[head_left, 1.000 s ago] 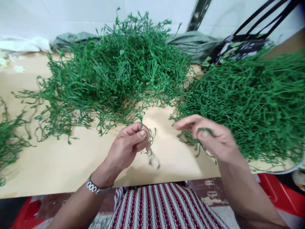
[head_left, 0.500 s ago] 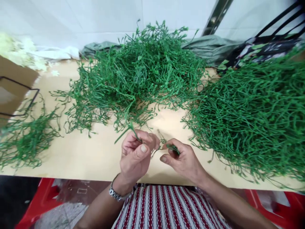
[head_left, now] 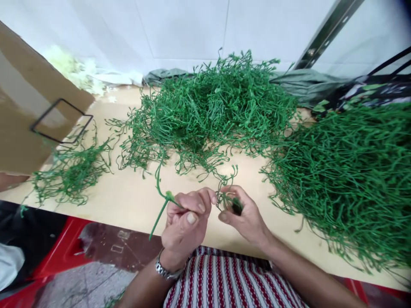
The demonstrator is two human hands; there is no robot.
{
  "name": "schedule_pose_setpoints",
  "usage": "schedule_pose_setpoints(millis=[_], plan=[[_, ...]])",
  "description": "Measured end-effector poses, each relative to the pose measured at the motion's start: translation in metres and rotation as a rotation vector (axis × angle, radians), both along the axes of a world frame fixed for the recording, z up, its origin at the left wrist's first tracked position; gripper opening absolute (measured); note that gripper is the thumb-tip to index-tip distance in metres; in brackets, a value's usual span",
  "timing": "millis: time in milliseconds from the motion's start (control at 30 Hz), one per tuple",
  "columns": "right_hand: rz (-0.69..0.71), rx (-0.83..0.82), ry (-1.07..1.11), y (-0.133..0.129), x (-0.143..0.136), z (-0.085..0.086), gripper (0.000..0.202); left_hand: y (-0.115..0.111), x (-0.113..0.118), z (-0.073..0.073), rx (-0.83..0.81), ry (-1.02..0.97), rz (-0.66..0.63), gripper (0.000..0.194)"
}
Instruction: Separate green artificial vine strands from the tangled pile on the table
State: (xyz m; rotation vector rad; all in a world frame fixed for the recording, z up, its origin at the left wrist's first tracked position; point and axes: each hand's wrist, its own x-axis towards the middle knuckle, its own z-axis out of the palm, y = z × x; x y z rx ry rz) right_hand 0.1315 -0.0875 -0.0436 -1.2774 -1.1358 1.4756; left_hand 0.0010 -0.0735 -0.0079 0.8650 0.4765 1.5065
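My left hand [head_left: 186, 218], with a watch on its wrist, pinches a thicker green branched stem [head_left: 163, 203] that sticks out to the left over the table's front edge. Close beside it, my right hand [head_left: 245, 214] is curled around a small bunch of thin green sprigs [head_left: 231, 202], whose tips poke up between the two hands. Behind my hands lies a loose heap of green sprigs [head_left: 205, 111]. A denser green pile [head_left: 349, 184] covers the right side of the table.
A smaller green cluster [head_left: 75, 173] lies at the left, near a cardboard box [head_left: 38, 107] and a black wire frame [head_left: 59, 140]. Pale flowers [head_left: 77, 70] are at the back left. Red stools [head_left: 61, 252] stand below the pale tabletop [head_left: 128, 203].
The view has shifted left, showing more of the box. The branched stem in my left hand now spreads out and down to the left. More thin sprigs show at my right hand.
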Motion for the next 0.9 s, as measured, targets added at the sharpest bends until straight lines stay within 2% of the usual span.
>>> schedule_pose_setpoints(millis=[67,200,300,400,467,533,600,667,700,733,800,833,900], plan=[[0.050,-0.010,0.026,0.003,-0.007,0.000,0.057,-0.003,0.000,-0.001,-0.010,-0.032,-0.021,0.009],[0.024,0.120,0.036,0.005,-0.012,0.000,0.028,-0.005,-0.006,-0.004,-0.081,-0.067,-0.080,0.009],[0.083,0.220,-0.099,0.006,-0.007,0.002,0.021,-0.010,-0.020,-0.014,-0.150,-0.054,-0.073,0.011],[0.181,0.330,-0.297,0.008,0.001,0.008,0.019,-0.022,-0.042,-0.027,-0.331,-0.016,-0.004,0.027],[0.222,0.387,-0.436,0.009,0.004,0.011,0.016,-0.033,-0.057,-0.031,-0.509,0.116,-0.018,0.030],[0.238,0.424,-0.571,0.010,0.005,0.012,0.013,-0.044,-0.070,-0.026,-0.635,0.366,-0.160,0.023],[0.257,0.458,-0.686,0.010,0.003,0.010,0.012,-0.051,-0.079,-0.015,-0.610,0.612,-0.391,0.017],[0.269,0.500,-0.795,0.011,0.001,0.007,0.011,-0.051,-0.081,-0.002,-0.488,0.654,-0.580,0.022],[0.263,0.527,-0.854,0.011,0.000,0.005,0.011,-0.049,-0.080,0.002,-0.450,0.591,-0.602,0.027],[0.246,0.560,-0.914,0.011,-0.001,0.003,0.011,-0.046,-0.080,0.005,-0.451,0.508,-0.558,0.032],[0.193,0.634,-1.022,0.012,-0.001,0.000,0.013,-0.039,-0.083,0.006,-0.528,0.400,-0.374,0.031],[0.166,0.672,-1.066,0.012,0.000,-0.002,0.014,-0.036,-0.086,0.006,-0.570,0.418,-0.231,0.026],[0.129,0.745,-1.131,0.012,0.002,-0.004,0.015,-0.036,-0.093,0.007,-0.592,0.614,0.112,0.013]])
